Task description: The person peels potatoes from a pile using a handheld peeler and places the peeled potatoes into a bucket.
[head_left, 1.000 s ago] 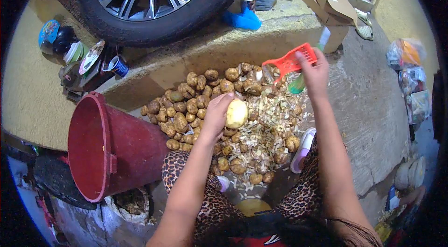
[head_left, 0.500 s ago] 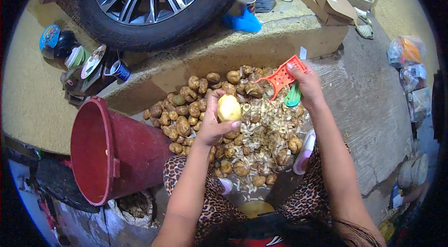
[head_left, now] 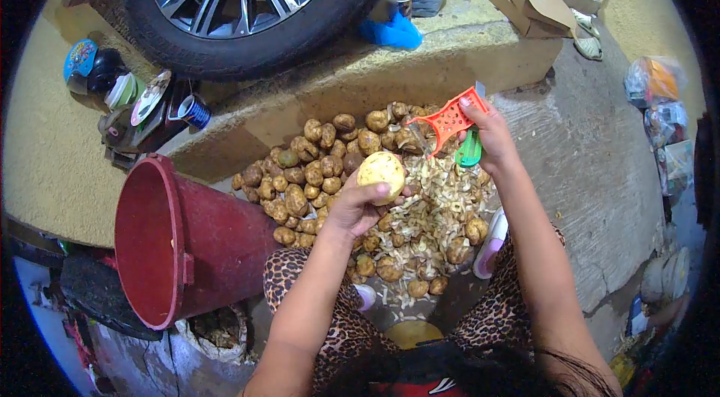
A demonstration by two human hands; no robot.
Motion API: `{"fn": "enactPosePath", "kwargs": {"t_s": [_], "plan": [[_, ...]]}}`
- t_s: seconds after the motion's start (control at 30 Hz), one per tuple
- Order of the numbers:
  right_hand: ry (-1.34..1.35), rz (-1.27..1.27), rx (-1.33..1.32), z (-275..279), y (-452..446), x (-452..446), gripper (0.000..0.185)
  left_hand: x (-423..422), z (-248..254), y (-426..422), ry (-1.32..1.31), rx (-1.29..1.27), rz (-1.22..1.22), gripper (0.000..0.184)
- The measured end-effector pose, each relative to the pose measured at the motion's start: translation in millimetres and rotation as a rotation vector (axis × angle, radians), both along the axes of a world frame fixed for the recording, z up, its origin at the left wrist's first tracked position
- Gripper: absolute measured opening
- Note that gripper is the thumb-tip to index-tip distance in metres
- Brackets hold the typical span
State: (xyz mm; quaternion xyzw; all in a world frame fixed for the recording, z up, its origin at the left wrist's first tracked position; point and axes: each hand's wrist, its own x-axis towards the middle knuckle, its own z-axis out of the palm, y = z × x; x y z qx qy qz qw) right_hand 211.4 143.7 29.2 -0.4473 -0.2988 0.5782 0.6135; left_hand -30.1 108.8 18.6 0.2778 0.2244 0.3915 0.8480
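My left hand [head_left: 360, 206] is closed around a peeled, pale yellow potato [head_left: 381, 174], thumb across its near side. Small brown specks show on the potato's surface. In my right hand [head_left: 484, 131] is an orange peeler [head_left: 450, 119] with a Y-shaped head, held by its handle; a green plastic piece [head_left: 469, 149] hangs below it in the same grip. The peeler's head points left, apart from the potato. Beneath both hands lie a heap of unpeeled brown potatoes [head_left: 306, 148] and a pile of pale peelings [head_left: 429, 221].
A large red bucket [head_left: 225, 247] lies tilted at the left, its mouth toward the left. Behind the heap runs a concrete step [head_left: 450, 52] bearing a car wheel [head_left: 255, 59], a blue bag [head_left: 394, 32] and a cardboard box [head_left: 532, 0]. Bagged items [head_left: 660, 86] stand far right.
My left hand has turned the potato and shifted it slightly to the right, so another side of it faces up. My right hand with the peeler has barely moved.
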Motion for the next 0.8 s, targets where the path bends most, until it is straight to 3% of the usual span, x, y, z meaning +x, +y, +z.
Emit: {"fn": "enactPosePath", "kwargs": {"t_s": [0.13, 0.23, 0.33, 0.43, 0.5, 0.67, 0.8], "plan": [[0.071, 0.024, -0.026, 6.8, -2.2, -4.8, 0.014, 7.1, 3.2, -3.5, 0.251, 0.101, 0.042, 0.062], [0.047, 0.175, 0.032, 1.0, -6.4, -19.9, 0.013, 12.0, -0.3, -4.5, 0.355, 0.172, 0.061, 0.068], [-0.256, 0.148, 0.117, 4.0, -17.3, -38.4, 0.012, 13.1, -3.3, -3.4, 0.407, 0.176, 0.008, 0.067], [-0.248, -0.049, 0.097, 6.9, -2.0, -5.5, 0.015, 6.7, -2.9, -7.1, 0.501, 0.245, -0.026, 0.067], [-0.187, -0.237, 0.118, 10.0, 8.4, 10.1, 0.018, 1.8, -4.0, -5.6, 0.4, 0.161, -0.046, 0.076], [-0.163, 0.18, 0.182, 12.6, -23.6, -36.8, 0.02, 9.1, 4.2, -4.3, 0.318, 0.108, -0.059, 0.082], [-0.292, -0.066, 0.186, 6.8, 1.1, -2.8, 0.02, 0.1, -9.0, -2.7, 0.183, 0.118, -0.117, 0.072]]}}
